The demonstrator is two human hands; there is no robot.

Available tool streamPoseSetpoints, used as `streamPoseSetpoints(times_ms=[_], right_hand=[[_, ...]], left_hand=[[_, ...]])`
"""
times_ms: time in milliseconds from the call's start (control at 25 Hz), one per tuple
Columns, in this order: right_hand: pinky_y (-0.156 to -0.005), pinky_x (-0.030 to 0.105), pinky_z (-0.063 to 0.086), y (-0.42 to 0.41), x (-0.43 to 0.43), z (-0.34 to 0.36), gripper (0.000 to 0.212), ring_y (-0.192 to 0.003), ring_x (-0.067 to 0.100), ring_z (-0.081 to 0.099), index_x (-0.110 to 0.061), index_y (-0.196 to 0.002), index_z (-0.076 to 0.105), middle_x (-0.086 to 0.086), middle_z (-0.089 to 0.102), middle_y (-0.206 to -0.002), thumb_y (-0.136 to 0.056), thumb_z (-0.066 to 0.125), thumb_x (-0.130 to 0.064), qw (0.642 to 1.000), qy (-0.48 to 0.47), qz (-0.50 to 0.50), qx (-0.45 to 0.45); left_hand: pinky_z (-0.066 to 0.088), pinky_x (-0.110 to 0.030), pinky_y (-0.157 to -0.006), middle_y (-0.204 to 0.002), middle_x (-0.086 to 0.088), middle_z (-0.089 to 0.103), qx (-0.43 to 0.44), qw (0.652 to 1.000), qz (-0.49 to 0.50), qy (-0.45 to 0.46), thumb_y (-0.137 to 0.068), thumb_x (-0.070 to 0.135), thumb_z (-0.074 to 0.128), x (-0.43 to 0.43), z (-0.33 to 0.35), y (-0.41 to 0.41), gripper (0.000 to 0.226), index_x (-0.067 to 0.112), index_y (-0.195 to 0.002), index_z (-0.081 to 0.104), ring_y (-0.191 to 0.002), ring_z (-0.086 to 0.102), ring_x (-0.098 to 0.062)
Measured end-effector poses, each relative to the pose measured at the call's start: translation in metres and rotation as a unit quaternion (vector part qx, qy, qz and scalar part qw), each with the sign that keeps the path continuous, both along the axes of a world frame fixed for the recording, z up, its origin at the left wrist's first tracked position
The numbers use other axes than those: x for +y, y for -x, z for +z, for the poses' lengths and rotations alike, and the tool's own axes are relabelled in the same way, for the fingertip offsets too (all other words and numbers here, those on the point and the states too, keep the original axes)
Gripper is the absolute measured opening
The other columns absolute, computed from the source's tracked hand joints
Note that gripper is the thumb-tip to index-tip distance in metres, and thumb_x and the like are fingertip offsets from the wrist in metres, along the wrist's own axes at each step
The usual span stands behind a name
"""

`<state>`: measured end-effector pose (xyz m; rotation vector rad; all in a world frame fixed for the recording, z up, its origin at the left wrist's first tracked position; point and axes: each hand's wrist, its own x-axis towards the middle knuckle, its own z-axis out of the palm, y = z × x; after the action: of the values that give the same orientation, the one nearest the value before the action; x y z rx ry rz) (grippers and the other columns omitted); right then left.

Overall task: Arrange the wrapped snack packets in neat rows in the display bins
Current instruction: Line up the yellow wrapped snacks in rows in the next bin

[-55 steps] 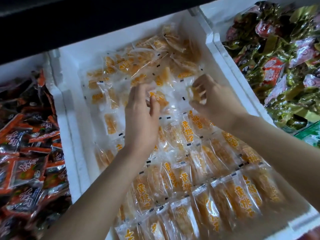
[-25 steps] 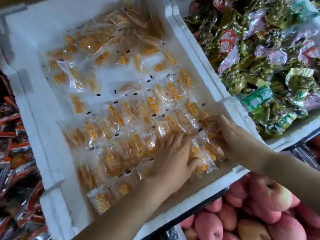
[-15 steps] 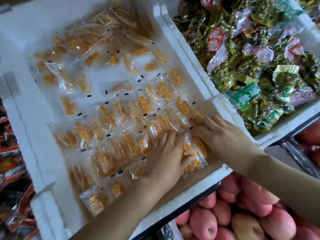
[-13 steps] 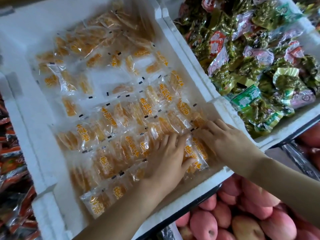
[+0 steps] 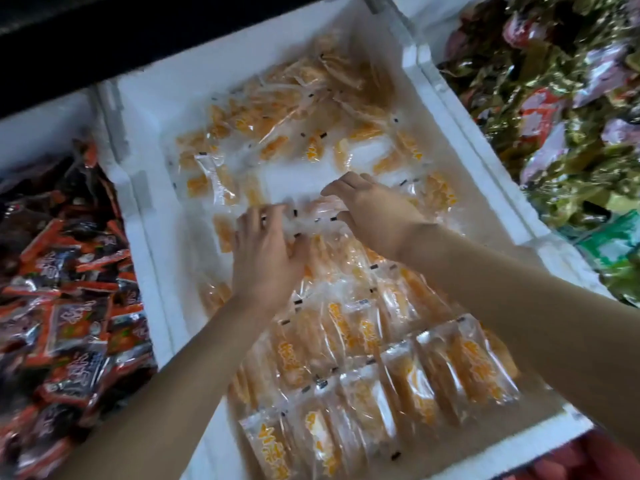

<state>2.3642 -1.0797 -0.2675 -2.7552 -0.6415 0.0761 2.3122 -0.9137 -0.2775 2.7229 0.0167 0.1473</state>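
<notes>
Though blur softens much of the view, three bins can be seen side by side. The left bin (image 5: 31, 129) is heaped with red and black packets (image 5: 69, 289), too many to count. In the middle bin (image 5: 149, 237), made of white foam, lie the clear snack packets with orange contents. Loose packets (image 5: 277, 126) are scattered at its far end, and at least three overlapping rows (image 5: 398, 375) run toward its near edge. Two bare hands reach in where the two groups meet. The left hand (image 5: 266, 258) lies flat with its fingers straight and spread, pressing on packets at the far end of the rows. Just beside it, the right hand (image 5: 377, 216) curls fingers and thumb round one clear packet (image 5: 322, 206). The right bin (image 5: 554, 251) holds a jumble of green, gold and pink packets (image 5: 571, 133), also beyond counting.
</notes>
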Motion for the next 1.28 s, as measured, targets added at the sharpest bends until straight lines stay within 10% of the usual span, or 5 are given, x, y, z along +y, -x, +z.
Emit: streamPoseSetpoints(times_ms=[360,680,1040,1280], right_hand=[[-0.084,0.032,0.038,-0.058,0.056,-0.015,0.045,-0.119,0.03,0.048,-0.014,-0.14,0.032,0.008,0.054,-0.128,-0.097,0.043,-0.024,0.995,-0.001,-0.097,0.031],[-0.083,0.031,0.045,-0.05,0.111,0.002,0.057,-0.112,0.031,0.053,-0.007,-0.138,0.03,0.015,0.053,-0.131,-0.091,0.058,-0.021,0.934,-0.264,-0.123,0.206],[-0.09,0.041,0.05,-0.021,0.077,0.027,0.073,-0.105,0.026,0.059,-0.014,-0.141,0.023,-0.005,0.051,-0.108,-0.083,0.067,-0.006,0.892,-0.395,-0.116,0.188],[-0.075,0.031,0.056,0.027,0.023,0.06,0.063,-0.088,0.018,0.066,-0.018,-0.134,0.03,-0.003,0.055,-0.105,-0.084,0.066,-0.006,0.864,-0.462,-0.119,0.16]], left_hand=[[0.028,-0.042,-0.104,-0.144,-0.013,0.039,0.074,0.958,0.249,0.124,-0.093,0.044,0.053,0.057,-0.008,-0.077,0.061,0.009,-0.14,0.035,-0.134,0.032,-0.032],[0.04,-0.024,-0.068,-0.083,0.002,0.05,-0.004,0.929,0.207,0.306,-0.099,0.019,0.047,0.054,-0.003,-0.087,0.013,0.012,-0.102,0.038,-0.084,0.049,-0.02],[0.046,-0.042,-0.08,-0.108,-0.008,0.055,-0.039,0.916,0.107,0.384,-0.1,0.021,0.045,0.027,0.036,-0.064,0.011,0.016,-0.1,0.036,-0.101,0.059,-0.03],[0.039,-0.012,-0.069,-0.086,0.006,0.047,-0.045,0.88,0.041,0.471,-0.1,0.016,0.046,-0.028,0.078,-0.016,0.012,0.018,-0.09,0.04,-0.077,0.048,-0.005]])
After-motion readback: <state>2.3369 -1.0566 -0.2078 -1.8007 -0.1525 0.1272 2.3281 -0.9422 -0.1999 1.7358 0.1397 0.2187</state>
